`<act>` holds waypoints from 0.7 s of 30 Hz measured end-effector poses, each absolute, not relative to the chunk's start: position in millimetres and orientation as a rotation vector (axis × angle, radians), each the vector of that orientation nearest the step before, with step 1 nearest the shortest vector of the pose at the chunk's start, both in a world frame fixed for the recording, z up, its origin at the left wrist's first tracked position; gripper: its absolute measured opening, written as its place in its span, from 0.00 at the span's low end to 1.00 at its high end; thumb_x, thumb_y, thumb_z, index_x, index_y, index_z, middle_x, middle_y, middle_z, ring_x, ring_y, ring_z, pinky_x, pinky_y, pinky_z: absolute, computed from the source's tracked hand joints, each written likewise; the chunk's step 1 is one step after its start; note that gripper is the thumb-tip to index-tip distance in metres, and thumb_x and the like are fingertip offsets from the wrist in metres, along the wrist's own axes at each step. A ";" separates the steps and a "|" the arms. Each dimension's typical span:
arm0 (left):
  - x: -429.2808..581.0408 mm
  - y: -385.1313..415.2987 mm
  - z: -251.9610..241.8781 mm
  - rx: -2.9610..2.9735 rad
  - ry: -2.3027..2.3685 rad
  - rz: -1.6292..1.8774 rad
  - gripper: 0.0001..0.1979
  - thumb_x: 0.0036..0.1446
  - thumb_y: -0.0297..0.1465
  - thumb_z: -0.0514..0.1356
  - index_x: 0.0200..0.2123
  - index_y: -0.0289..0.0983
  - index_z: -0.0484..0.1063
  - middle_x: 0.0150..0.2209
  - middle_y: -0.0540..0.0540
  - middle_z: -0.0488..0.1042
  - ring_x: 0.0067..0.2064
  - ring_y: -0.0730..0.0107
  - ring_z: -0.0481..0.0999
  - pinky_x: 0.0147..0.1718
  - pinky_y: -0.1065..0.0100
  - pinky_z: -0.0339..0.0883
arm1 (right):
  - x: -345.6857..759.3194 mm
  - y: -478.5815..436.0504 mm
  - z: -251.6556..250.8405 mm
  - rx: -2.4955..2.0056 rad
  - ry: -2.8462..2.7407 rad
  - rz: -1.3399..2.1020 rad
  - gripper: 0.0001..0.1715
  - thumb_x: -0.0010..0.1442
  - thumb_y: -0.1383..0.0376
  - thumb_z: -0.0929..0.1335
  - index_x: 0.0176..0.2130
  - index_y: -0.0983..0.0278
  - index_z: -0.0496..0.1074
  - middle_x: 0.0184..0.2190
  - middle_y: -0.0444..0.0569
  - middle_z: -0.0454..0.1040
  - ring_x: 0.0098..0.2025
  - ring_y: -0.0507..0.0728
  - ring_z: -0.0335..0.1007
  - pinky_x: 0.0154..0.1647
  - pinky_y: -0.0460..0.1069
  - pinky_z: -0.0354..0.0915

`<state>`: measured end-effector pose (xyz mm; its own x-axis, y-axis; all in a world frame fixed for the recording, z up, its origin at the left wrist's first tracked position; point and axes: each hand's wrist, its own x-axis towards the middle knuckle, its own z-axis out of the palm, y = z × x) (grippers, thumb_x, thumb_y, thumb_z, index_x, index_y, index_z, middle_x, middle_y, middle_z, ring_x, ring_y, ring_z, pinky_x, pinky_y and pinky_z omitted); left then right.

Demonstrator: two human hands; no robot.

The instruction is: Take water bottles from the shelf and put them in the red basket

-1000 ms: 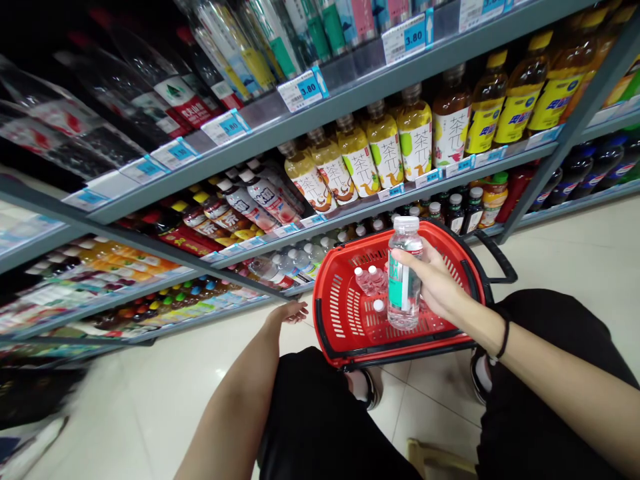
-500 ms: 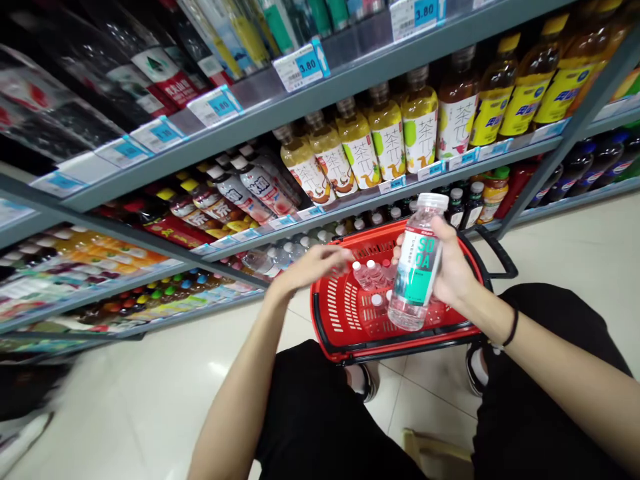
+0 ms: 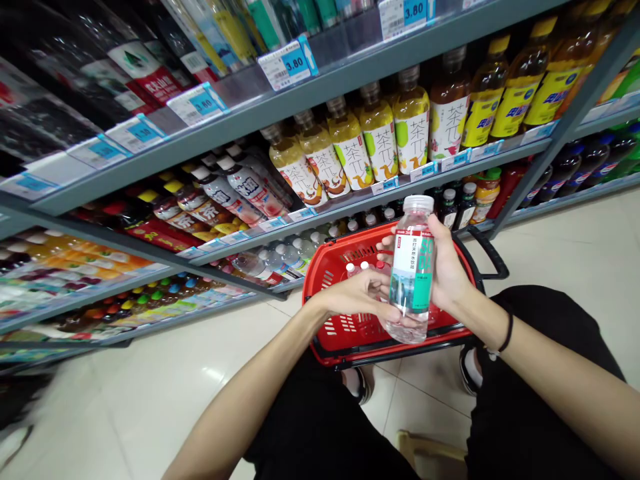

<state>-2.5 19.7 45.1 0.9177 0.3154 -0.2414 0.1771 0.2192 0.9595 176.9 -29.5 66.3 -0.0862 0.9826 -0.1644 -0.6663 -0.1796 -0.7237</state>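
My right hand point(image 3: 453, 273) is wrapped round a clear soda water bottle point(image 3: 413, 270) with a white cap and a white and green label, held upright above a red shopping basket point(image 3: 345, 327). My left hand point(image 3: 357, 297) has its fingers against the bottle's lower left side. Inside the basket stand small bottles point(image 3: 356, 268) with white caps, partly hidden by my hands.
Grey shelves point(image 3: 320, 100) full of drink bottles run across the back, with blue and white price tags point(image 3: 287, 63). Yellow tea bottles point(image 3: 380, 137) stand on the middle shelf. The basket sits on a pale tiled floor point(image 3: 150, 400) between my knees.
My left hand came up from near the floor to the bottle. My right hand lifted the bottle higher and turned it, so a different side of the label shows.
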 end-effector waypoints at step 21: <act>-3.4 4.1 78.3 1.969 0.770 0.222 0.25 0.56 0.49 0.70 0.44 0.34 0.79 0.41 0.44 0.82 0.40 0.63 0.80 0.42 0.64 0.71 | 184.1 -26.2 63.1 -0.865 -0.509 1.586 0.55 0.55 0.23 0.54 0.42 0.64 0.79 0.26 0.56 0.78 0.33 0.66 0.77 0.34 0.57 0.73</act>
<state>-3.4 4.1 78.3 0.7831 0.6009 -0.1600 0.4231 -0.3264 0.8452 184.1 -26.2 63.1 -0.0251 0.9683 -0.2486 -0.6433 -0.2060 -0.7374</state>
